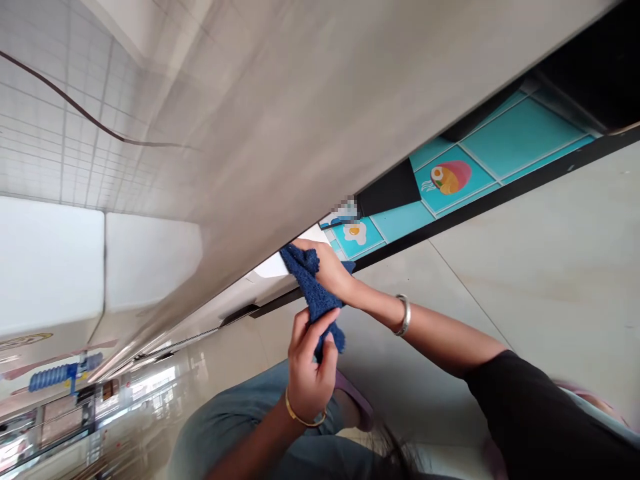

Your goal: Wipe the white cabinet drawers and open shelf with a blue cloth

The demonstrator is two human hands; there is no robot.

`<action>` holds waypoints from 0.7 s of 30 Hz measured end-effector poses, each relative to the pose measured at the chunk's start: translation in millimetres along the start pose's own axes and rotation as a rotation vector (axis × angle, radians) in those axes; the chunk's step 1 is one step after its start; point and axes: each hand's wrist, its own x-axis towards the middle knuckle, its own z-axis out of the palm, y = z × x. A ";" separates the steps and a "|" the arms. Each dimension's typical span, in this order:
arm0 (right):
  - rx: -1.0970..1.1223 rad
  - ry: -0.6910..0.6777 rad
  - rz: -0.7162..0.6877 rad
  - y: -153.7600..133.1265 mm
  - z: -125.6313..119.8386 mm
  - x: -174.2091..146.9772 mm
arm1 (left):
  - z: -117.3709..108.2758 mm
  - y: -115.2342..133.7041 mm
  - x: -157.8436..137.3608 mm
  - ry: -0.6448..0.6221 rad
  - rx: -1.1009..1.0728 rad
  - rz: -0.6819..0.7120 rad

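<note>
A dark blue cloth (317, 293) hangs crumpled between my two hands. My right hand (333, 270), with a silver bangle at the wrist, is closed around its upper part, close under the edge of the large glossy beige panel (280, 127). That hand's fingertips are partly hidden by the cloth and the panel edge. Lower down, my left hand (310, 367), wearing a gold-coloured bangle, grips the lower end of the cloth between thumb and fingers. A white surface (273, 265) shows just left of the cloth's top.
Right of my hands lies a teal lining (455, 177) with food pictures, bordered by a black strip (430, 233). A black block (390, 190) stands on it. Pale floor tiles (555, 247) extend to the right. At the far left is a blue coiled object (50, 378).
</note>
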 end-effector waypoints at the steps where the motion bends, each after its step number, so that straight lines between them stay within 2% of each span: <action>1: -0.036 -0.008 0.001 -0.2 -1.8 -2.5 | 0.8 0.3 -1.4 -0.010 0.002 0.006; 4: -0.180 0.007 -0.019 -0.8 -4.4 3.2 | 2.3 -4.1 -1.8 0.010 -0.003 -0.035; 8: -0.240 0.005 0.004 -5.3 -4.5 10.4 | 3.1 -10.0 1.5 0.044 -0.023 -0.086; 14: -0.148 -0.090 0.053 -6.0 -11.6 -2.4 | 6.2 -2.0 -1.1 -0.039 -0.062 -0.069; 19: -0.062 -0.168 -0.005 2.3 -19.3 12.2 | 3.4 -3.2 0.6 0.023 -0.077 -0.122; 21: -0.055 -0.190 -0.002 0.5 -21.9 7.9 | 1.8 -2.8 1.1 0.006 -0.087 -0.111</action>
